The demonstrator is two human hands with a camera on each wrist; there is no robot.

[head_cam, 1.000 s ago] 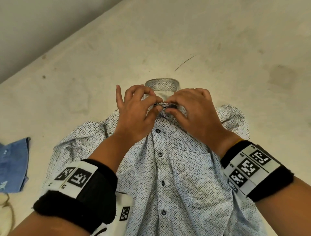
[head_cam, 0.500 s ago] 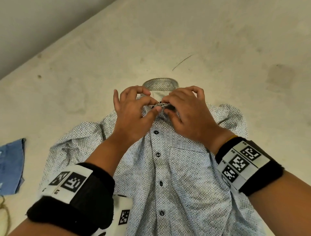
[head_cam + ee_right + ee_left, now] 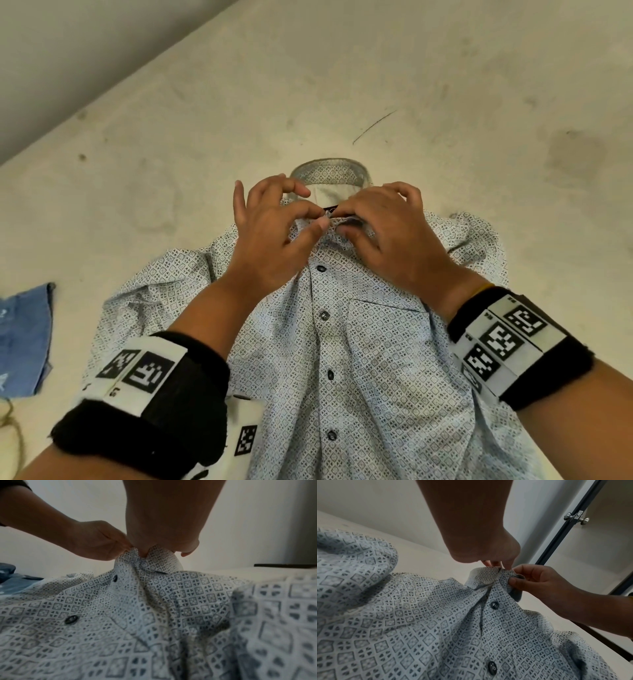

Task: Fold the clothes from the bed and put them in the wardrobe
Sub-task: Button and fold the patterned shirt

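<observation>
Shirt: spread face-up on the bed, front placket buttoned down the middle, sleeves out to the sides; laid flat like this, most likely so the fold starts square.
Collar: far end of the shirt, back band standing up, both front tips pulled together and lifted a little off the bed.
Why lifted: looks like the top button going in at the neck, so the collar holds its shape once folded; judgement only, the button itself hidden under the fingers.
Left hand: thumb and forefinger pinched tight on the left collar tip, remaining fingers fanned up and loose, touching nothing.
Right hand: thumb under, forefinger over, nipping the right collar tip right against the left hand's pinch; other fingers arched clear above the cloth.
Gap between hands: none, fingertips meeting at the neck opening.
Blue garment: at the left edge of the bed, well apart from the shirt, unfolded.
Stage: early; no fold made in the shirt yet, wardrobe not identifiable in any view.
</observation>
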